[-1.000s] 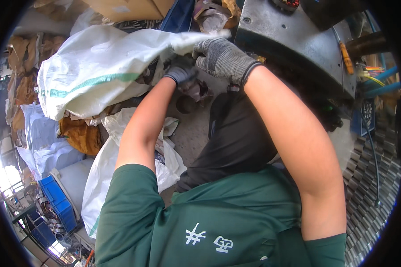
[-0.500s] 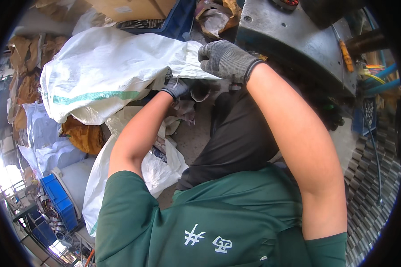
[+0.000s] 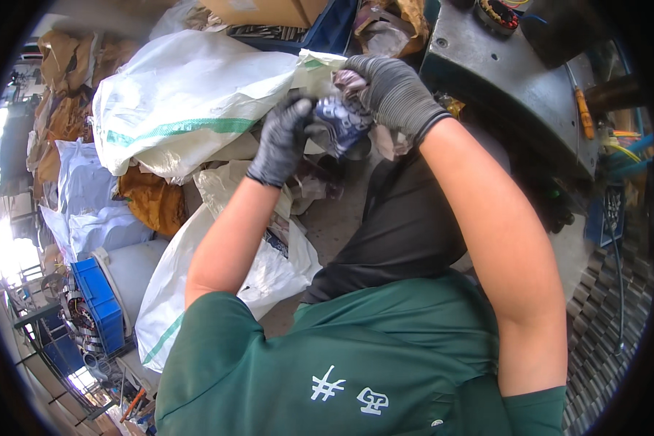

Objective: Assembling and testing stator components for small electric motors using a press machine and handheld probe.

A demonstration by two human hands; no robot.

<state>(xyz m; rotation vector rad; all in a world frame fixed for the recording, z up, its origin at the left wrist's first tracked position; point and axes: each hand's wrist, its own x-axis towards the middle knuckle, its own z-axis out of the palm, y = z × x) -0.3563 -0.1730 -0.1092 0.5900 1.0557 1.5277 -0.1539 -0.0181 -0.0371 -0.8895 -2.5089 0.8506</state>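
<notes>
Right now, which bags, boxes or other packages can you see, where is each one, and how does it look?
Big white sack: upper left, bulging, with a green stripe.
Cardboard box: top edge, brown, partly cut off.
White sack: lower left by the left arm, limp, green stripe near its bottom.
Blue crate: far left, rectangular plastic.
No screens or signs visible.

Large white woven sack [image 3: 189, 109], green stripe across, lying upper left just beside my gloved hands. Second white sack [image 3: 196, 291] with green stripe, slumped lower, beside my left forearm. Brown cardboard box [image 3: 265, 11] at top edge. Pale blue-white sacks [image 3: 80, 211] stacked far left, brown bags above. Blue plastic crate [image 3: 98, 301] lower left. I see no labels, signs, screens.
</notes>
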